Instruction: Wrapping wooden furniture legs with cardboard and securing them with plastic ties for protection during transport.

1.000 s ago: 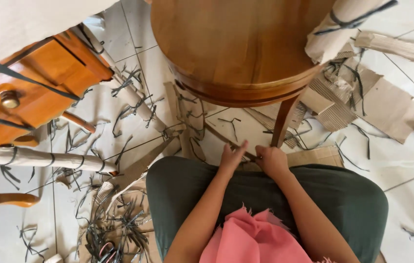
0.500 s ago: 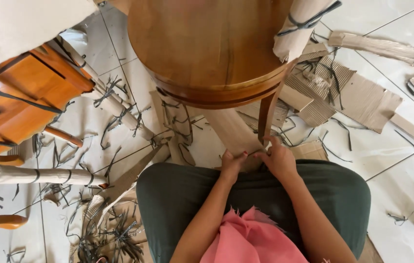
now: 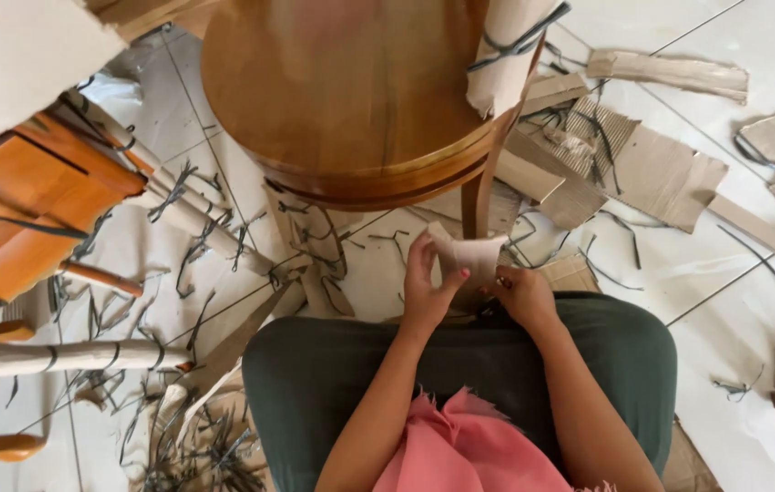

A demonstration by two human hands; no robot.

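Head view: the left hand [image 3: 426, 290] and right hand [image 3: 522, 293] both grip a pale cardboard wrap [image 3: 468, 257], closed around the chair leg [image 3: 476, 199] just below the round wooden seat [image 3: 351, 91]. Cardboard scraps [image 3: 652, 173] and cut straps [image 3: 196, 446] litter the tiled floor [image 3: 724, 301].

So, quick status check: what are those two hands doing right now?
Left hand and right hand both grip the paper wrapping at the chair leg. Wrapping partly off. Cardboard scraps and cut straps litter the floor around.
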